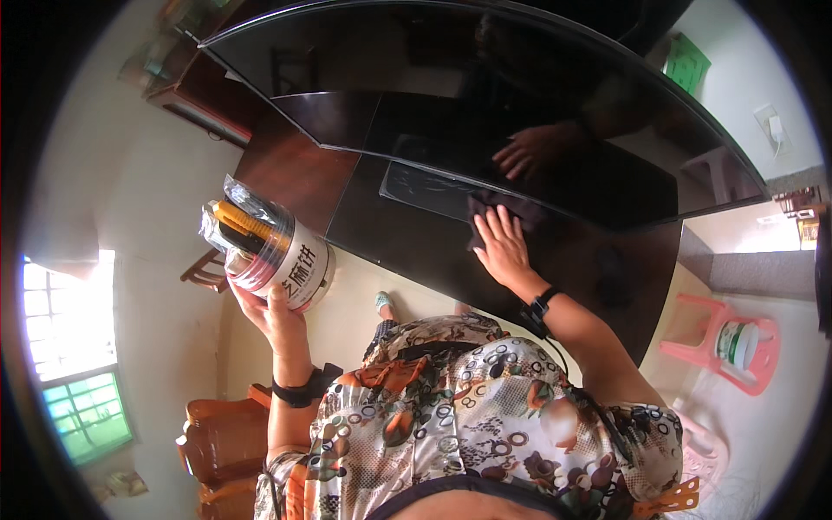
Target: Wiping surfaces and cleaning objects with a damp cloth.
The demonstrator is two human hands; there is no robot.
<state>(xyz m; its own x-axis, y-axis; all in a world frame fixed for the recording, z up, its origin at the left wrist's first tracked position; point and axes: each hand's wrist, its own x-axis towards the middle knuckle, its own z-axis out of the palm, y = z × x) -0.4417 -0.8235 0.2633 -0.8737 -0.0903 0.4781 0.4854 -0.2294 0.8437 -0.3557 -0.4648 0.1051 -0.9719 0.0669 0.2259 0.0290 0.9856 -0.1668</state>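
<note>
My left hand (273,312) holds a clear plastic jar (312,260) with a printed white label, raised off to the left and tilted. Out of its mouth stick a yellow-handled utility knife (244,218), a dark item and some clear plastic wrapping (250,198). My right hand (504,250) lies flat with fingers slightly spread on a dark cloth (480,208), pressing it to the glossy black top of a cabinet (403,240). Beside the cloth is the glass base plate (416,188) of a flat-screen television (403,123). The dark screen mirrors my right hand.
The television's lower edge overhangs the cabinet top just beyond my right hand. A pink plastic stool (702,331) with a white-and-green tub (738,344) stands at right. Wooden chairs (227,435) are at lower left. A plugged-in charger (776,129) sits in a wall socket.
</note>
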